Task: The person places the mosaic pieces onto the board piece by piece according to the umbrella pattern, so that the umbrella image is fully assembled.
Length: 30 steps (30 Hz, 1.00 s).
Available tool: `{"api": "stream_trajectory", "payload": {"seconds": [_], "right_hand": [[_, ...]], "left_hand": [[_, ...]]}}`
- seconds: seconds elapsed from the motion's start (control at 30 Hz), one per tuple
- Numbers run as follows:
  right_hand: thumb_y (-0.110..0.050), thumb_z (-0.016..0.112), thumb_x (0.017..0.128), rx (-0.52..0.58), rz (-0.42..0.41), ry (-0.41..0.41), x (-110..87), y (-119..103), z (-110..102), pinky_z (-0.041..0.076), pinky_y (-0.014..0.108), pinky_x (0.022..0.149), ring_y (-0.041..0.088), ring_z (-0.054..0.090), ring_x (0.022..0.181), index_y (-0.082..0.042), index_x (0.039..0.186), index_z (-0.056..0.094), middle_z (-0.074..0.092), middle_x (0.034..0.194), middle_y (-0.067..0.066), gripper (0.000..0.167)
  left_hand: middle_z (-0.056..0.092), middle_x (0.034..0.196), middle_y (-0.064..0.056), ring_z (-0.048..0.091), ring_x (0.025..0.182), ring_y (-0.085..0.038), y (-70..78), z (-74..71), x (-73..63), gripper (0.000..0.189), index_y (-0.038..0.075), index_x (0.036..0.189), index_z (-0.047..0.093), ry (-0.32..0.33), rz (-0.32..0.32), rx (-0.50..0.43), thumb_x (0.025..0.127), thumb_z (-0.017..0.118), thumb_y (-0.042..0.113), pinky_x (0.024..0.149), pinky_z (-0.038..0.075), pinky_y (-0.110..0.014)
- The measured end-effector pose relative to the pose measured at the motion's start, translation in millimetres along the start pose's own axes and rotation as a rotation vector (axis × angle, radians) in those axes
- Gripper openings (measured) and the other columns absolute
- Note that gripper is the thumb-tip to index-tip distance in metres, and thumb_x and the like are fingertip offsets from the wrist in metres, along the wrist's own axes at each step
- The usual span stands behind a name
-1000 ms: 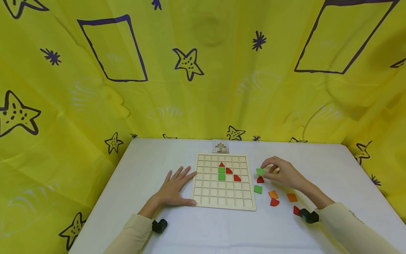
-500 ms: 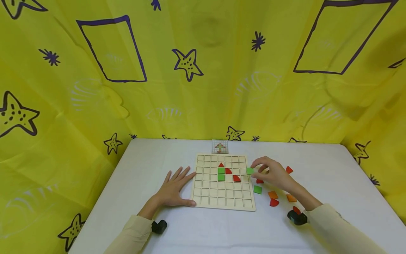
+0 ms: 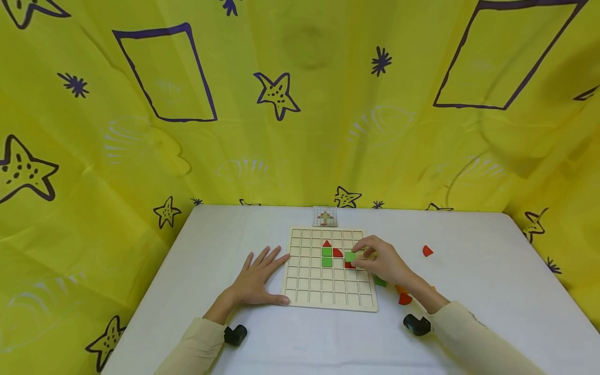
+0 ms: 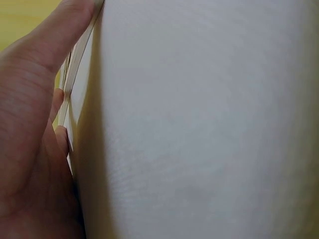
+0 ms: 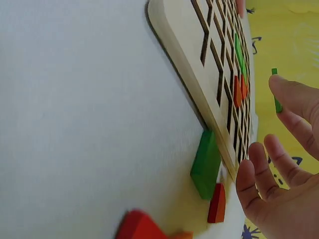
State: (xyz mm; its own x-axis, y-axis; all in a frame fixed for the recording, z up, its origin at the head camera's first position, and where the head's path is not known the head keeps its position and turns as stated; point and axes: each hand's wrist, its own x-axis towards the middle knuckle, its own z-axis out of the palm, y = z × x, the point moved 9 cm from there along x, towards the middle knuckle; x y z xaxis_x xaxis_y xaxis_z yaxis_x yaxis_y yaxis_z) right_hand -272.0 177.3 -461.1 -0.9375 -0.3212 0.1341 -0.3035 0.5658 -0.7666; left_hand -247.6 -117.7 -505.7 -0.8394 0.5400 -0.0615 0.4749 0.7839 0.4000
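Between thumb and index finger my right hand (image 3: 382, 260) pinches a green square tile (image 3: 350, 256), held above the right part of the wooden grid board (image 3: 309, 291). Below that tile a red quarter-circle piece in the board is partly covered. Two green squares (image 3: 326, 257), a red triangle (image 3: 326, 243) and another red quarter-circle (image 3: 337, 252) sit in the board's cells. My left hand (image 3: 255, 281) lies with fingers spread at the board's left edge, thumb and fingertips touching it. In the right wrist view the pinched tile shows edge-on, clear of the board.
Right of the board lie a loose green square (image 3: 380, 282), a red quarter-circle (image 3: 405, 299) and orange pieces, partly hidden by my right arm. A red piece (image 3: 427, 251) lies farther right. Behind the board is a small pattern card (image 3: 325, 216), before a yellow curtain (image 3: 300, 146).
My right hand has carried the green square tile leftward from the loose pieces to over the board. The red piece at far right has come into view. My left hand has stayed put.
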Motion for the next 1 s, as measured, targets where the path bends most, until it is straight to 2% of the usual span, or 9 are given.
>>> {"api": "stream_trajectory", "payload": {"seconds": [0.3, 0.57, 0.87, 1.0], "right_hand": [[-0.015, 0.087, 0.082, -0.020, 0.010, 0.014, 7.9, -6.7, 15.0, 0.044, 0.028, 0.072, 0.018, 0.053, 0.081, -0.009, 0.101, 0.075, 0.065, 0.108, 0.010, 0.024], [-0.014, 0.087, 0.083, -0.074, 0.043, 0.017, 12.2, -9.1, 23.7, 0.041, 0.029, 0.068, 0.018, 0.048, 0.078, -0.008, 0.100, 0.075, 0.064, 0.110, 0.013, 0.021], [-0.012, 0.087, 0.082, -0.122, 0.079, 0.025, 12.8, -8.0, 29.1, 0.040, 0.033, 0.068, 0.021, 0.048, 0.079, -0.008, 0.099, 0.076, 0.065, 0.108, 0.012, 0.020], [-0.013, 0.088, 0.082, -0.144, 0.088, 0.025, 12.9, -6.5, 31.0, 0.041, 0.033, 0.068, 0.021, 0.049, 0.079, -0.009, 0.098, 0.077, 0.065, 0.107, 0.011, 0.020]], "left_hand": [[0.019, 0.171, -0.008, 0.008, 0.158, -0.037, 0.0, -0.8, 0.9, 0.108, 0.023, 0.162, 0.034, 0.029, 0.016, -0.022, 0.075, 0.079, 0.069, 0.120, 0.000, -0.069], [0.021, 0.170, -0.011, 0.010, 0.157, -0.039, -0.3, -1.3, -1.5, 0.110, 0.022, 0.162, 0.033, 0.069, 0.050, -0.040, 0.075, 0.075, 0.074, 0.119, 0.000, -0.071], [0.016, 0.172, -0.008, 0.006, 0.158, -0.037, 1.3, -1.8, 0.3, 0.109, 0.023, 0.163, 0.032, 0.000, 0.005, -0.012, 0.076, 0.078, 0.069, 0.120, -0.001, -0.069], [0.016, 0.172, -0.007, 0.005, 0.158, -0.036, 1.6, -2.2, -0.2, 0.109, 0.023, 0.163, 0.031, -0.005, 0.001, -0.013, 0.076, 0.078, 0.069, 0.120, -0.002, -0.068]]}}
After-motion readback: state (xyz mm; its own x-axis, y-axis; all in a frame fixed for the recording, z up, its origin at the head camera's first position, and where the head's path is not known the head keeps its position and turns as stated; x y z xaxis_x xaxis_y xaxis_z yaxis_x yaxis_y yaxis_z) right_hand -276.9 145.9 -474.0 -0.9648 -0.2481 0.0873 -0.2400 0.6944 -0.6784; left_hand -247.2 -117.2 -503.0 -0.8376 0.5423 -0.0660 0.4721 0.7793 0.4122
